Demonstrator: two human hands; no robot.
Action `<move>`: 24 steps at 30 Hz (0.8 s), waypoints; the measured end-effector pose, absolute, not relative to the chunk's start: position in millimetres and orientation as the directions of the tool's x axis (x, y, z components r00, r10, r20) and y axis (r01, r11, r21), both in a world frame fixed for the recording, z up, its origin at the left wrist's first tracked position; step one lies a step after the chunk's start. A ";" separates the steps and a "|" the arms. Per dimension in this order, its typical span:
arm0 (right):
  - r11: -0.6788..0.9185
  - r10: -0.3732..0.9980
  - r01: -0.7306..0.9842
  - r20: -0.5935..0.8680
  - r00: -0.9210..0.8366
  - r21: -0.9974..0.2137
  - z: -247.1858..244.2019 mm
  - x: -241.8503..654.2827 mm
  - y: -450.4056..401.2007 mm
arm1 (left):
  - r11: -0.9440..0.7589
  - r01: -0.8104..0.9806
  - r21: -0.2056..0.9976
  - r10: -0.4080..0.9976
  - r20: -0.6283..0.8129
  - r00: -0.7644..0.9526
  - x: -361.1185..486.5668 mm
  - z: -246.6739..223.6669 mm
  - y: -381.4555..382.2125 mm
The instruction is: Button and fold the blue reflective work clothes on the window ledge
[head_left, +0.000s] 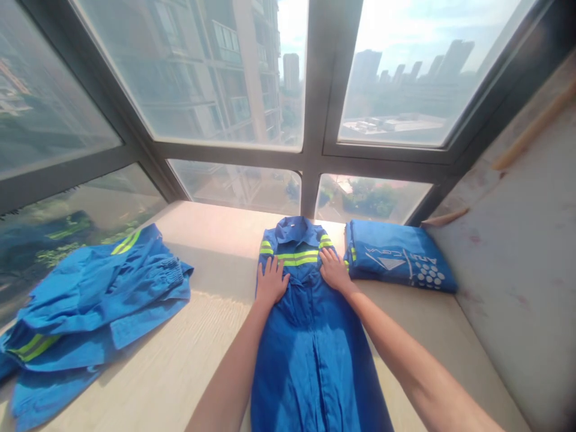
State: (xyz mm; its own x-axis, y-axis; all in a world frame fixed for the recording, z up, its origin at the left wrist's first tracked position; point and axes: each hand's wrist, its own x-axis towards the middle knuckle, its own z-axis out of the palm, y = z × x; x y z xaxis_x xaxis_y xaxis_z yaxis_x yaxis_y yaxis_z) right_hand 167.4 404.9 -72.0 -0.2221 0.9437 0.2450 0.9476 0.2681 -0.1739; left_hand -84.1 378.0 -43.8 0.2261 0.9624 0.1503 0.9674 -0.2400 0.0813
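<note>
Both palms flat and open, left hand (271,281) and right hand (333,270) press the blue coverall (310,336) — smoothing outward evenly would serve best.

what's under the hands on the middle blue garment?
Both hands, left and right, press flat on the blue work garment below its yellow reflective stripes. The wooden sill beneath is covered there.

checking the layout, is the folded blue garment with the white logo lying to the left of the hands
No, the folded garment with the white logo lies right of the right hand, beside the flat jacket both hands press.
</note>
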 end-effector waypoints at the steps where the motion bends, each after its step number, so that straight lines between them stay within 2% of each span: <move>1: 0.265 0.945 0.952 0.236 -0.224 -0.156 -75.5 167.6 404.1 | -0.247 0.966 0.075 0.960 0.158 0.233 -85.3 -49.5 376.8; 4: 0.266 0.943 0.955 0.240 -0.231 -0.129 -78.1 170.8 403.3 | -0.265 0.961 0.082 0.952 0.183 0.247 -91.2 -54.8 376.9; 6: 0.285 0.937 0.946 0.254 -0.241 -0.152 -73.6 174.0 408.4 | -0.272 0.956 0.110 0.943 0.227 0.242 -96.2 -49.7 385.1; 10: 0.291 0.935 0.932 0.270 -0.230 -0.215 -63.3 177.3 434.9 | -0.174 0.963 0.207 0.946 0.306 0.106 -106.9 -38.7 417.8; 12: 0.265 0.939 0.939 0.278 -0.200 -0.220 -64.4 175.3 449.8 | -0.116 0.966 0.230 0.955 0.292 0.045 -109.4 -40.4 433.0; 15: 0.233 0.947 0.952 0.268 -0.177 -0.197 -75.0 169.2 463.6 | -0.095 0.975 0.199 0.969 0.244 0.044 -107.9 -50.1 443.7; 19: 0.216 0.959 0.967 0.217 -0.184 -0.136 -91.1 164.0 466.1 | -0.079 0.991 0.111 0.988 0.140 0.063 -103.9 -60.7 442.0; 24: 0.174 0.980 0.978 0.121 -0.160 -0.117 -88.0 162.8 463.4 | -0.048 0.993 0.110 0.996 0.074 0.040 -104.3 -55.7 445.0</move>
State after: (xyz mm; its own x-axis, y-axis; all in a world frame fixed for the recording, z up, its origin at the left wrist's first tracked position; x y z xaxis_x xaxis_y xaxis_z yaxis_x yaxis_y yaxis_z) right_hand 162.8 463.4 -88.0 -0.1597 0.9797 0.1210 0.9778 0.1738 -0.1167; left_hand -104.3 445.0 -55.7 0.0405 0.9964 0.0742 0.9928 -0.0485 0.1098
